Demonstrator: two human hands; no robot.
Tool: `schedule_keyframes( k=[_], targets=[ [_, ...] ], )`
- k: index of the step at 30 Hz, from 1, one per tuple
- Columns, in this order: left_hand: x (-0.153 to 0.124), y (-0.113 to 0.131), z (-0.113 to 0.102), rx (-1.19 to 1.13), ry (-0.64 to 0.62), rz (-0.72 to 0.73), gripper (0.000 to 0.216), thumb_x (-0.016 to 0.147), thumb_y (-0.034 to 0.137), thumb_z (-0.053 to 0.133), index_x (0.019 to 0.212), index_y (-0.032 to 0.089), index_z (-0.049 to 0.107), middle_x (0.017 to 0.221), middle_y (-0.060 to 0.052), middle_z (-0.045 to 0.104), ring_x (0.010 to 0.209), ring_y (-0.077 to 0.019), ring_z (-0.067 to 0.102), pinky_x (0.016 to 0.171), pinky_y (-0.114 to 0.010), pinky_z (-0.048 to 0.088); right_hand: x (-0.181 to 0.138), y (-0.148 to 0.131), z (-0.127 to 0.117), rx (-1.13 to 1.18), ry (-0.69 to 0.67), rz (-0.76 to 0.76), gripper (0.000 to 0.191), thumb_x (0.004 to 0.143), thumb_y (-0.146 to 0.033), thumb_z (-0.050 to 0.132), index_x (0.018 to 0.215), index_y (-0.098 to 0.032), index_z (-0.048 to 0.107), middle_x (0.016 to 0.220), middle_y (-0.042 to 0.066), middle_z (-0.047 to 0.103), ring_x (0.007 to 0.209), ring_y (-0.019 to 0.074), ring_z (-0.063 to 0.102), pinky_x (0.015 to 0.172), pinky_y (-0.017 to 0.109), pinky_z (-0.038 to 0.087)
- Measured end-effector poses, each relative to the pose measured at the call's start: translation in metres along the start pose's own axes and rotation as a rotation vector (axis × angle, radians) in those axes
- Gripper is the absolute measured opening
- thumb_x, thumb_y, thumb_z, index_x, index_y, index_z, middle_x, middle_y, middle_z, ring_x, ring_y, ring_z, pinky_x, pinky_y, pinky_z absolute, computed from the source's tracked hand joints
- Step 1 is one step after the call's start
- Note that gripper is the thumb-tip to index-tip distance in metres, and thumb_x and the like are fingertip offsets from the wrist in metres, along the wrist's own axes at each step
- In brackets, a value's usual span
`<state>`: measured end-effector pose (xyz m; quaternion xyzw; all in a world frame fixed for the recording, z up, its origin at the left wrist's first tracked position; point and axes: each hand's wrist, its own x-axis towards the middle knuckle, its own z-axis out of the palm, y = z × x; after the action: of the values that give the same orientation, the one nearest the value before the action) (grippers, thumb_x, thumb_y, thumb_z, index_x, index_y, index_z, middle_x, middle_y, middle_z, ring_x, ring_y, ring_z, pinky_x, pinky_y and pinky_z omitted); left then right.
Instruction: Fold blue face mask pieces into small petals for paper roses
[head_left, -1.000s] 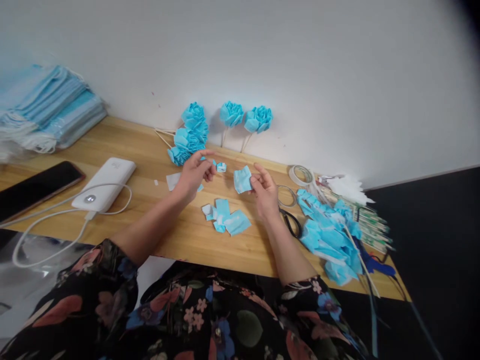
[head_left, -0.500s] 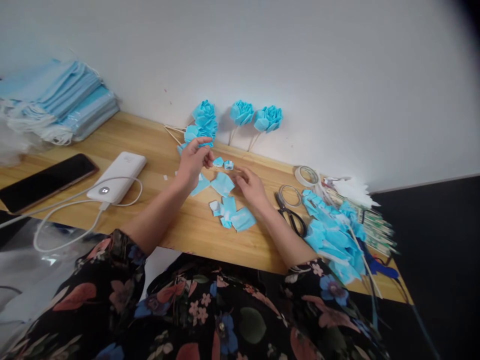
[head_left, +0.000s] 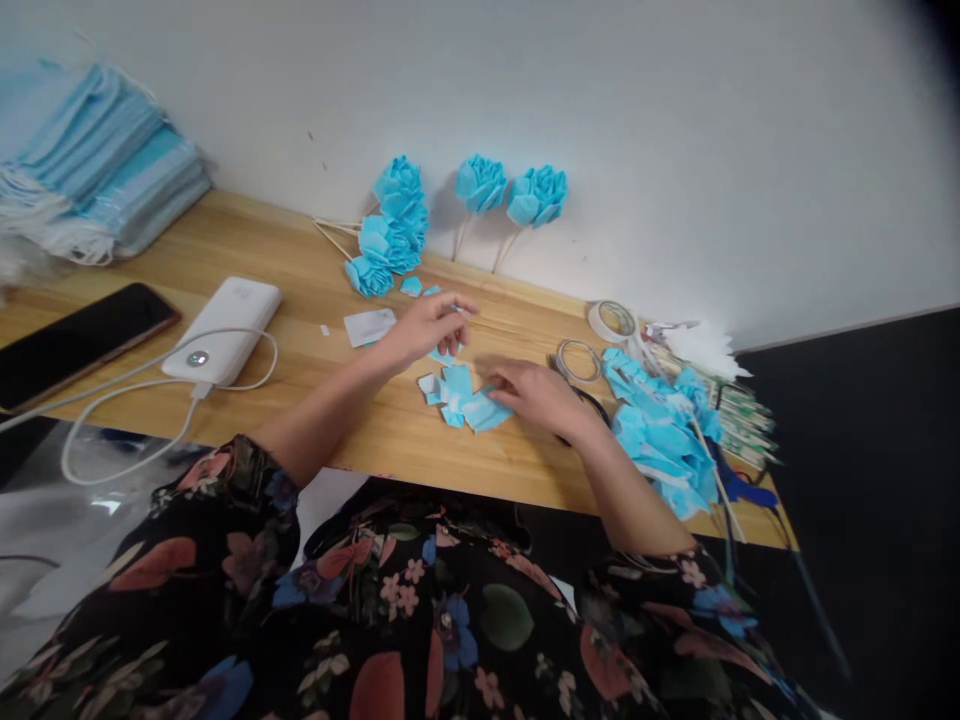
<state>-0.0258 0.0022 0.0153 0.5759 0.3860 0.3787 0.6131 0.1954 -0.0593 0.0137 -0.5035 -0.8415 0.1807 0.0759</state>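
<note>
My left hand (head_left: 433, 325) hovers over the middle of the table, index finger stretched out and the other fingers loosely bent. I make out nothing held in it. Beneath it a blue paper petal (head_left: 444, 356) is partly covered. My right hand (head_left: 534, 392) reaches to a cluster of cut blue crepe paper pieces (head_left: 456, 388). Its fingertips are apart at the edge of a blue strip (head_left: 484, 411), which lies on the table. Two small blue scraps (head_left: 411, 287) lie behind my left hand. A white card-like piece (head_left: 369, 327) is left of it.
Blue paper flowers (head_left: 397, 225) on sticks lie at the back, and two more flowers (head_left: 480, 184) lean on the wall. Tape rolls (head_left: 611, 321), partly hidden black scissors (head_left: 594, 402) and crumpled blue paper (head_left: 660, 440) sit right. A power bank (head_left: 225, 330), phone (head_left: 90, 340) and face masks (head_left: 112, 160) are left.
My left hand has moved right, away from the flowers and small scraps, uncovering the white piece. My right hand has come down and right to the blue strip. The view has tilted slightly.
</note>
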Motion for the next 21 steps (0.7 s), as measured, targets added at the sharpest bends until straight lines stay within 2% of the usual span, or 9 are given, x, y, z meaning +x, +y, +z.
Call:
schedule_keyframes(
  k=[3, 6, 8, 11, 13, 15, 18, 21],
  targets=[
    [-0.006, -0.010, 0.009, 0.146, -0.237, -0.042, 0.023, 0.083, 0.015, 0.055, 0.103, 0.016, 0.065, 0.071, -0.001, 0.071, 0.053, -0.0116, 0.062, 0.047, -0.019, 0.043, -0.008, -0.002, 0.000, -0.011, -0.019, 0.039, 0.008, 0.084, -0.014, 0.067, 0.086, -0.021, 0.070, 0.084, 0.005, 0.070, 0.076, 0.0191, 0.060, 0.068, 0.029, 0.039],
    [-0.010, -0.019, 0.016, 0.302, -0.313, -0.014, 0.030, 0.078, 0.011, 0.056, 0.103, 0.019, 0.069, 0.073, 0.000, 0.074, 0.057, -0.0119, 0.064, 0.048, -0.018, 0.041, -0.015, 0.003, -0.004, 0.089, -0.029, 0.028, 0.010, 0.082, -0.012, 0.065, 0.082, -0.021, 0.070, 0.085, 0.004, 0.071, 0.079, 0.0193, 0.062, 0.073, 0.030, 0.042],
    [-0.011, -0.021, 0.018, 0.361, -0.311, 0.009, 0.032, 0.076, 0.009, 0.055, 0.102, 0.020, 0.071, 0.073, 0.001, 0.073, 0.057, -0.0120, 0.065, 0.049, -0.018, 0.041, -0.020, 0.009, -0.011, 0.239, -0.019, 0.059, 0.007, 0.083, -0.017, 0.065, 0.084, -0.022, 0.069, 0.086, 0.002, 0.073, 0.076, 0.0182, 0.063, 0.072, 0.030, 0.044],
    [-0.010, -0.022, 0.018, 0.337, -0.245, 0.063, 0.026, 0.078, 0.013, 0.057, 0.098, 0.019, 0.072, 0.075, 0.000, 0.073, 0.060, -0.0123, 0.065, 0.053, -0.019, 0.044, -0.024, 0.015, -0.023, 0.497, 0.053, 0.099, 0.005, 0.084, -0.027, 0.065, 0.086, -0.022, 0.067, 0.079, 0.000, 0.070, 0.068, 0.0158, 0.061, 0.066, 0.029, 0.045],
    [-0.008, -0.021, 0.017, 0.248, -0.200, 0.095, 0.018, 0.084, 0.022, 0.059, 0.095, 0.018, 0.072, 0.078, -0.002, 0.073, 0.063, -0.0132, 0.066, 0.057, -0.021, 0.047, -0.021, 0.014, -0.029, 0.632, 0.113, 0.081, 0.009, 0.083, -0.030, 0.067, 0.088, -0.022, 0.066, 0.076, -0.001, 0.067, 0.066, 0.0144, 0.058, 0.064, 0.028, 0.044],
    [-0.007, -0.019, 0.016, 0.135, -0.198, 0.079, 0.025, 0.089, 0.036, 0.058, 0.095, 0.016, 0.072, 0.083, -0.006, 0.073, 0.068, -0.0151, 0.067, 0.059, -0.023, 0.050, -0.015, 0.011, -0.033, 0.731, 0.144, 0.062, 0.015, 0.083, -0.031, 0.068, 0.094, -0.021, 0.066, 0.077, -0.001, 0.066, 0.067, 0.0135, 0.058, 0.065, 0.027, 0.045],
    [-0.007, -0.011, 0.015, 0.043, -0.209, 0.020, 0.043, 0.090, 0.054, 0.056, 0.090, 0.014, 0.072, 0.082, -0.009, 0.072, 0.069, -0.0165, 0.065, 0.059, -0.025, 0.050, -0.002, 0.007, -0.033, 0.774, 0.169, 0.034, 0.024, 0.084, -0.031, 0.068, 0.106, -0.021, 0.067, 0.080, -0.001, 0.066, 0.069, 0.0130, 0.057, 0.066, 0.027, 0.046],
    [-0.010, -0.002, 0.016, 0.050, -0.187, 0.030, 0.044, 0.087, 0.057, 0.060, 0.079, 0.015, 0.068, 0.070, -0.003, 0.062, 0.064, -0.0141, 0.059, 0.057, -0.024, 0.048, 0.010, 0.006, -0.030, 0.746, 0.204, 0.017, 0.032, 0.084, -0.032, 0.068, 0.114, -0.022, 0.068, 0.078, -0.002, 0.063, 0.066, 0.0126, 0.054, 0.064, 0.027, 0.045]
  ],
)
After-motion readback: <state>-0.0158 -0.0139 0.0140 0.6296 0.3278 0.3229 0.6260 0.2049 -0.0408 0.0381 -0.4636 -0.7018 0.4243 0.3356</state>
